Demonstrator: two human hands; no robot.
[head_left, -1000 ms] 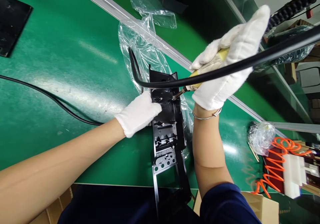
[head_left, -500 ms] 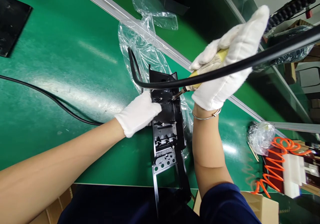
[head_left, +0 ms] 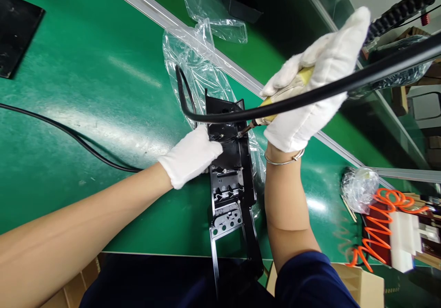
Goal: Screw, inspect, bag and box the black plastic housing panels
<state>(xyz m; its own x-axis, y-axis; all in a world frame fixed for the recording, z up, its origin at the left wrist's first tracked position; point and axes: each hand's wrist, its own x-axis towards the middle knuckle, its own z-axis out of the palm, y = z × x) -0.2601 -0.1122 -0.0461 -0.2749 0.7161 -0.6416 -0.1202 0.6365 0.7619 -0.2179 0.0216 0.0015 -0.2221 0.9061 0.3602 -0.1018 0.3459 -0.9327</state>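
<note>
A long black plastic frame [head_left: 230, 154] lies on the green table, its near end reaching past the edge towards my body. My left hand [head_left: 193, 156], in a white glove, is closed on the frame's left side; its fingertips are partly hidden. In my gloved right hand [head_left: 327, 74] is a power screwdriver [head_left: 292, 87] with a yellowish, wrapped body. It is tilted, and its bit touches the inner right side of the frame near the upper part. A thick black cable [head_left: 310, 98] crosses in front of the screwdriver and hides part of it and of the frame.
Crumpled clear plastic film [head_left: 196, 60] lies under and beyond the frame, across a metal rail [head_left: 151, 9]. A black panel [head_left: 17, 32] rests at far left. A thin black cable [head_left: 82, 140] runs across the left. An orange coiled hose [head_left: 379, 225] and white blocks [head_left: 401, 239] are at right.
At the top, the clear film has shifted very slightly to the right. Both hands, the power screwdriver and the frame hold the same positions.
</note>
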